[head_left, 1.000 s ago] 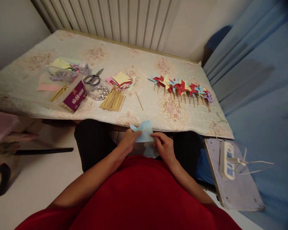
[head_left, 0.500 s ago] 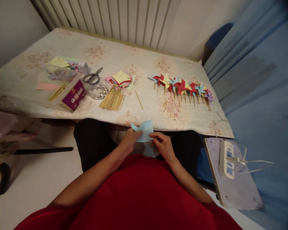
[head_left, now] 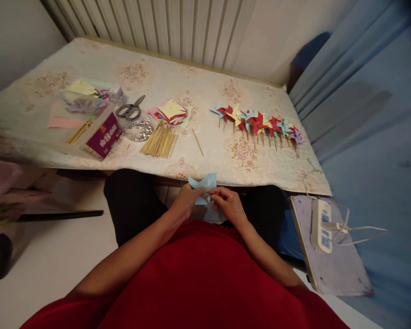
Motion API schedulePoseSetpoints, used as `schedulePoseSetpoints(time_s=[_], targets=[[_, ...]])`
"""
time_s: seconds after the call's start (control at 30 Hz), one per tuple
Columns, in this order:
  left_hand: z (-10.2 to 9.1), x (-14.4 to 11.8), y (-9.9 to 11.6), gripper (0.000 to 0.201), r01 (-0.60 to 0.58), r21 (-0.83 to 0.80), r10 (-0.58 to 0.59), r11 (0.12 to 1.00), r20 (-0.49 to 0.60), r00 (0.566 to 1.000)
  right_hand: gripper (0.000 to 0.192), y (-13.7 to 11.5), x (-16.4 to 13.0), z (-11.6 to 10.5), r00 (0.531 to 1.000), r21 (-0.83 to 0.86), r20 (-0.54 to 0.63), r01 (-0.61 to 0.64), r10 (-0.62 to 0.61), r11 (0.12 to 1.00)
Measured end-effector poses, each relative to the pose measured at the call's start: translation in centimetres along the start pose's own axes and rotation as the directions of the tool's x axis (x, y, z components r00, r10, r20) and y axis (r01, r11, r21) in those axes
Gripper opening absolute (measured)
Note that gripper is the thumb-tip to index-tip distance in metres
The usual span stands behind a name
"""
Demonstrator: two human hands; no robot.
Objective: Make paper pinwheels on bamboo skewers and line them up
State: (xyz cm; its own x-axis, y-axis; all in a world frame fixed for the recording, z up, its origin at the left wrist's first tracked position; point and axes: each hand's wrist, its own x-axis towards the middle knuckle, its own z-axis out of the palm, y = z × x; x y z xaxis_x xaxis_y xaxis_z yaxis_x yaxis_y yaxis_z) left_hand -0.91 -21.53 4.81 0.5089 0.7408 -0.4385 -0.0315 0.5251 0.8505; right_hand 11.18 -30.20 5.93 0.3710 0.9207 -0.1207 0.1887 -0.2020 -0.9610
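Note:
Over my lap, at the table's front edge, is a sheet of light blue paper (head_left: pixel 208 182) with its corners partly folded in. My left hand (head_left: pixel 187 199) pinches it from the left, thumb on top. On the other side, the closed fingers of my right hand (head_left: pixel 228 202) grip the sheet's right corner, bent towards the middle. A single thin stick (head_left: pixel 197 142) lies on the table ahead. To its left are a bundle of sticks (head_left: pixel 159 140) and a pile of coloured paper sheets (head_left: pixel 172 112). Several finished paper pinwheels (head_left: pixel 256 123) lie in a row at the right.
Scissors (head_left: pixel 130 109) rest on a clear tub of small metal pieces (head_left: pixel 139 131). Beside it stands a plastic box with a purple label (head_left: pixel 104 136), holding sticks. A power strip (head_left: pixel 322 226) with cables sits on a small board (head_left: pixel 345 272) at the right.
My right hand has moved slightly left, bringing the right corner of the blue paper in towards the middle. My left hand keeps its pinch on the sheet.

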Motion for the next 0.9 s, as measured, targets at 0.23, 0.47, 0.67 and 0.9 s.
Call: schedulePoseSetpoints(time_s=[0.23,0.47,0.67,0.9], targets=[[-0.1,0.0,-0.2,0.012,0.008,0.002,-0.008,1.000,0.003,1.000,0.011,-0.5,0.1,0.2,1.000,0.012,0.019,-0.004,0.004,1.000],[-0.2,0.2,-0.3,0.012,0.022,0.013,-0.022,1.000,0.004,1.000,0.012,-0.4,0.5,0.9,0.996,-0.009,-0.058,-0.073,0.072,0.997],[-0.4,0.4,-0.6,0.014,0.025,-0.001,-0.025,1.000,0.034,0.999,0.012,-0.2,0.8,1.3,0.987,-0.035,-0.101,-0.133,0.129,0.991],[-0.4,0.3,-0.3,0.014,0.061,-0.012,-0.061,0.998,0.013,0.998,0.011,-0.7,0.9,1.4,0.982,-0.051,-0.112,-0.159,0.152,0.986]])
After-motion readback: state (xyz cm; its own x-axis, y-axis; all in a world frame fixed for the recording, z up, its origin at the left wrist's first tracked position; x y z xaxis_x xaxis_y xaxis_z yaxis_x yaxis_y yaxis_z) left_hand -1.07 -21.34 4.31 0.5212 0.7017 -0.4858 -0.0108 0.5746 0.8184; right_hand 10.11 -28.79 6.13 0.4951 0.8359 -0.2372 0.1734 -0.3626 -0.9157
